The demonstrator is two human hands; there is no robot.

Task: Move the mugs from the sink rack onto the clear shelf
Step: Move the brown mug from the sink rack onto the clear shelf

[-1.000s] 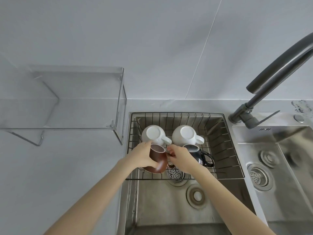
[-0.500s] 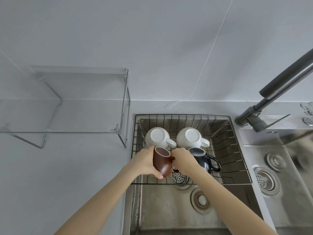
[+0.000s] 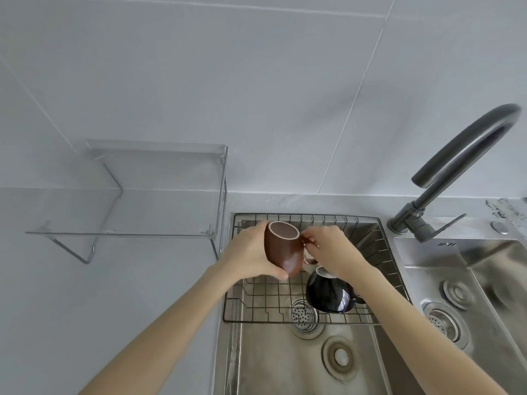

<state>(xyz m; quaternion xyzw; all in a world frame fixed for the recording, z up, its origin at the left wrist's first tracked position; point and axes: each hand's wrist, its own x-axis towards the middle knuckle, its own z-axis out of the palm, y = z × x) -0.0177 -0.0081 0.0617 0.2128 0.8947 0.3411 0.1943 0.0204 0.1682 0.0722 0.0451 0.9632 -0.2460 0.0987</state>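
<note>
A brown mug (image 3: 282, 249) is held upright above the wire sink rack (image 3: 256, 297), its mouth facing up. My left hand (image 3: 248, 258) wraps its left side and base. My right hand (image 3: 330, 249) pinches its handle from the right. A black mug (image 3: 328, 295) lies in the rack below my right hand. The two white mugs are hidden behind my hands and the brown mug. The clear shelf (image 3: 159, 195) stands on the counter to the left of the sink, with nothing on it.
A dark curved faucet (image 3: 456, 155) rises at the right, over the second sink basin (image 3: 470, 295). The rack spans the left basin (image 3: 285, 360), whose drain shows below it. A grey tiled wall is behind.
Both hands have lifted the brown mug out of the rack and turned it mouth up. The view has tilted, so the white mugs are now hidden.
</note>
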